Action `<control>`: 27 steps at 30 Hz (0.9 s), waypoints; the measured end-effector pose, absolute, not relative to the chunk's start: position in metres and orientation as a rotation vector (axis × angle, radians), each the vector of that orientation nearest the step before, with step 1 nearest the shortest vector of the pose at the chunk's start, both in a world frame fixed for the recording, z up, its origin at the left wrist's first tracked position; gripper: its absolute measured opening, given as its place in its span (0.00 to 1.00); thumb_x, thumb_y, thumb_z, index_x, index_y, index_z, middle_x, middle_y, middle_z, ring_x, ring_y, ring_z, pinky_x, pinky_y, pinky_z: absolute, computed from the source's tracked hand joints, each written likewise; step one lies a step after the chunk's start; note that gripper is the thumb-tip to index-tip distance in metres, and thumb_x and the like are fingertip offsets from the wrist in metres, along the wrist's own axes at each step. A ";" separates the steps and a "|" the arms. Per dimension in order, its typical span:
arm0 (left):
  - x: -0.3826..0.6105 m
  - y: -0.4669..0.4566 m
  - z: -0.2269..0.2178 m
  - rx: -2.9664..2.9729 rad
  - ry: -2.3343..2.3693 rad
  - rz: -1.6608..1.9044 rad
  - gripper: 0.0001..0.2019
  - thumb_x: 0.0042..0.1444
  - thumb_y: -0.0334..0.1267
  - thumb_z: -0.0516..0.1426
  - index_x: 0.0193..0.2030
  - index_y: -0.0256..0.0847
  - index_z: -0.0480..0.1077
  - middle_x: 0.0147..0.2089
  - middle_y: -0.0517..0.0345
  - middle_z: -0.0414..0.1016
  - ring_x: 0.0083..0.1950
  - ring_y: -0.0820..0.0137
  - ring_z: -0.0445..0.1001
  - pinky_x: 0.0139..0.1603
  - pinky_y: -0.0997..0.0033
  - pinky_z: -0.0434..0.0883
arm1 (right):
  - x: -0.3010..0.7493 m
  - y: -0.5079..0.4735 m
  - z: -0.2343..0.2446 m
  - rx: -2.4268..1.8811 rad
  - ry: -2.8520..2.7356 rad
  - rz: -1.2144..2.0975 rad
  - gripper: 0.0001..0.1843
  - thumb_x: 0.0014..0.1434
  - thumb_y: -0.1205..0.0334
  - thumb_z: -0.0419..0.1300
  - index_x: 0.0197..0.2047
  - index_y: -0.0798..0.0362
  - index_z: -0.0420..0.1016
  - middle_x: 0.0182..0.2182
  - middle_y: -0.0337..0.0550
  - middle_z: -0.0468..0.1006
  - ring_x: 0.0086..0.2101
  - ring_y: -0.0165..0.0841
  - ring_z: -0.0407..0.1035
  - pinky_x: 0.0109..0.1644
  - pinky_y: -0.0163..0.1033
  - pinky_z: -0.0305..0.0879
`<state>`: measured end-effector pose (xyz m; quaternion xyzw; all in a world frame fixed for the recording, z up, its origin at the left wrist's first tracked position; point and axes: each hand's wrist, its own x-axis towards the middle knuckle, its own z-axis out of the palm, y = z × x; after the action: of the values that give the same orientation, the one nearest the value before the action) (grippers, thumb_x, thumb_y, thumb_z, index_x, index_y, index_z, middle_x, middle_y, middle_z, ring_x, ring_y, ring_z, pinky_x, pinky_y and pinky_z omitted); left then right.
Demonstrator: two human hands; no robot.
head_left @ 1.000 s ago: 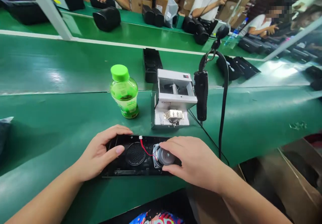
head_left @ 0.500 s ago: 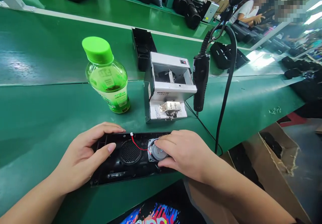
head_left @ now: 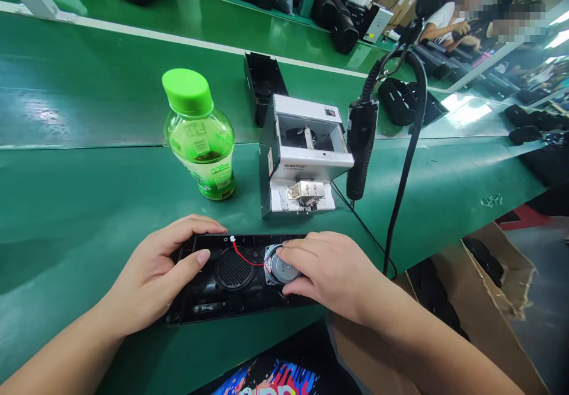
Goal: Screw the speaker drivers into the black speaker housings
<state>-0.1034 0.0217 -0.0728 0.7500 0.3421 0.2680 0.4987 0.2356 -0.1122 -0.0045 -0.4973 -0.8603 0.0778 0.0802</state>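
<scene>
Right grip [head_left: 331, 270] closed over speaker driver [head_left: 279, 267]; left grip [head_left: 153, 270] spread open on black panel [head_left: 200, 311]; red wire [head_left: 244, 257] at driver's 9 o'clock could pinch under pressing fingers.

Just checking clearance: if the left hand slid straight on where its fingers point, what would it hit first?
Probably the white-and-silver screw feeder, past the black speaker panel under the left hand, though depth is hard to judge.

left hand [head_left: 155, 270], right hand [head_left: 329, 270], palms down
</scene>
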 end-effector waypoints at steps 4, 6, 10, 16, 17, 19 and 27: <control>-0.102 0.022 -0.072 1.804 0.866 0.659 0.16 0.83 0.57 0.65 0.62 0.51 0.88 0.62 0.52 0.94 0.64 0.56 0.90 0.73 0.60 0.86 | 0.234 -0.111 0.002 -1.541 -2.622 0.281 0.30 0.73 0.42 0.87 0.65 0.53 0.88 0.58 0.48 1.00 0.49 0.47 0.94 0.47 0.53 0.85; -0.103 0.023 -0.071 1.826 0.864 0.621 0.16 0.84 0.56 0.65 0.63 0.50 0.88 0.64 0.52 0.94 0.65 0.56 0.90 0.73 0.59 0.86 | 0.235 -0.112 0.005 -1.552 -2.639 0.304 0.30 0.74 0.45 0.87 0.67 0.54 0.88 0.60 0.50 0.99 0.51 0.48 0.94 0.49 0.54 0.87; -0.105 0.025 -0.069 1.848 0.868 0.613 0.17 0.83 0.56 0.65 0.63 0.50 0.89 0.64 0.51 0.94 0.64 0.55 0.91 0.70 0.59 0.87 | 0.240 -0.114 0.005 -1.523 -2.605 0.356 0.25 0.78 0.49 0.84 0.68 0.52 0.88 0.61 0.51 0.99 0.52 0.48 0.94 0.54 0.54 0.90; -0.106 0.025 -0.068 1.859 0.823 0.594 0.15 0.85 0.53 0.64 0.65 0.50 0.87 0.65 0.51 0.93 0.64 0.57 0.90 0.72 0.60 0.85 | 0.242 -0.117 -0.001 -1.449 -2.476 0.350 0.16 0.83 0.53 0.77 0.66 0.51 0.86 0.59 0.51 0.99 0.52 0.47 0.94 0.56 0.52 0.91; -0.106 0.025 -0.068 1.858 0.814 0.592 0.15 0.85 0.52 0.64 0.65 0.50 0.87 0.65 0.52 0.93 0.64 0.58 0.90 0.73 0.61 0.85 | 0.243 -0.117 -0.001 -1.427 -2.460 0.351 0.15 0.84 0.54 0.76 0.66 0.52 0.86 0.59 0.52 0.99 0.52 0.47 0.94 0.56 0.52 0.91; -0.105 0.025 -0.068 1.854 0.809 0.592 0.14 0.86 0.51 0.64 0.66 0.50 0.87 0.66 0.53 0.93 0.65 0.59 0.90 0.73 0.63 0.84 | 0.245 -0.117 -0.002 -1.377 -2.419 0.379 0.14 0.84 0.56 0.75 0.66 0.52 0.86 0.59 0.53 0.99 0.53 0.47 0.94 0.57 0.52 0.91; -0.091 0.023 -0.060 1.799 0.845 0.669 0.13 0.77 0.48 0.66 0.59 0.49 0.89 0.59 0.55 0.95 0.59 0.58 0.93 0.64 0.62 0.87 | 0.252 -0.122 -0.004 -1.341 -2.371 0.373 0.22 0.79 0.63 0.78 0.71 0.50 0.83 0.58 0.54 0.99 0.58 0.49 0.96 0.60 0.53 0.96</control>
<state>-0.0912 0.0234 -0.0603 0.7436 0.3493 0.2764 0.4986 0.2523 -0.1224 -0.0044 -0.4783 -0.8459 0.1330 0.1948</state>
